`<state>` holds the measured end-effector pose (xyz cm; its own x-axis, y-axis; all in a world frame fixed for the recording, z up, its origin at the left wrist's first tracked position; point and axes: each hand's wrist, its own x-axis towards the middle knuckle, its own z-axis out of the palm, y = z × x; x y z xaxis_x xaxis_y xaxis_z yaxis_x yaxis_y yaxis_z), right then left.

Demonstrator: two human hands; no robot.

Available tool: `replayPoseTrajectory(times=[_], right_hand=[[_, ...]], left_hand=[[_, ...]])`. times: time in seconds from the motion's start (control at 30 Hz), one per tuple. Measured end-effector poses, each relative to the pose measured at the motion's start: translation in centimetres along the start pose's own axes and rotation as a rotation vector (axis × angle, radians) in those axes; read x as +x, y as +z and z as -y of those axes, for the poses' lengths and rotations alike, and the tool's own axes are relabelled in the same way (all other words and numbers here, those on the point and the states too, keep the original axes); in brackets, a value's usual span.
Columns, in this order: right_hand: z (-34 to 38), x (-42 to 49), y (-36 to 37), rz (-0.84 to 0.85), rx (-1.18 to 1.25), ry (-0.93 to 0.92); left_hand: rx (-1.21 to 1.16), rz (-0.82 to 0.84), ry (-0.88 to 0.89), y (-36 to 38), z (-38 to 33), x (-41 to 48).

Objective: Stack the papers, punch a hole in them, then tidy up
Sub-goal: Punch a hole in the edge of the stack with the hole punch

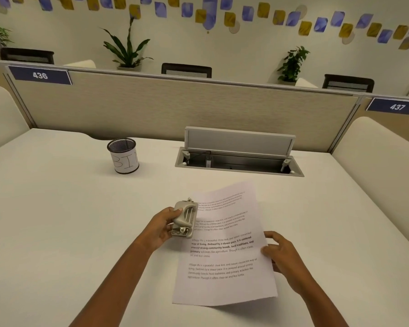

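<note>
A stack of printed white papers lies tilted on the white desk, its near right part lifted a little off the surface. My left hand grips a grey metal hole punch at the stack's left edge, thumb on the lever. My right hand holds the stack's right edge, thumb on top of the sheet and fingers curled around the edge.
A black mesh cup with a paper label reading BIN stands at the back left of the desk. An open cable tray with its raised lid sits at the back centre. A beige partition closes the far side.
</note>
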<state>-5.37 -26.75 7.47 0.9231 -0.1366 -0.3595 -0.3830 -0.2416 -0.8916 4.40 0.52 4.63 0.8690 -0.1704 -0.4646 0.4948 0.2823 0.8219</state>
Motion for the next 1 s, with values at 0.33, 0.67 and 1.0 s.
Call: replayPoseTrajectory(times=[0.33, 0.67, 1.0], right_hand=[[-0.2, -0.3, -1.5, -0.105, 0.053, 0.007], [-0.1, -0.2, -1.8, -0.091, 0.097, -0.021], [-0.1, -0.4, -1.9, -0.095, 0.111, -0.034]], left_hand=[[-0.027, -0.145, -0.014, -0.9, 0.9, 0.7], [-0.106, -0.133, -0.081, -1.5, 1.2, 0.8], [-0.088, -0.121, -0.063, -1.5, 1.2, 0.9]])
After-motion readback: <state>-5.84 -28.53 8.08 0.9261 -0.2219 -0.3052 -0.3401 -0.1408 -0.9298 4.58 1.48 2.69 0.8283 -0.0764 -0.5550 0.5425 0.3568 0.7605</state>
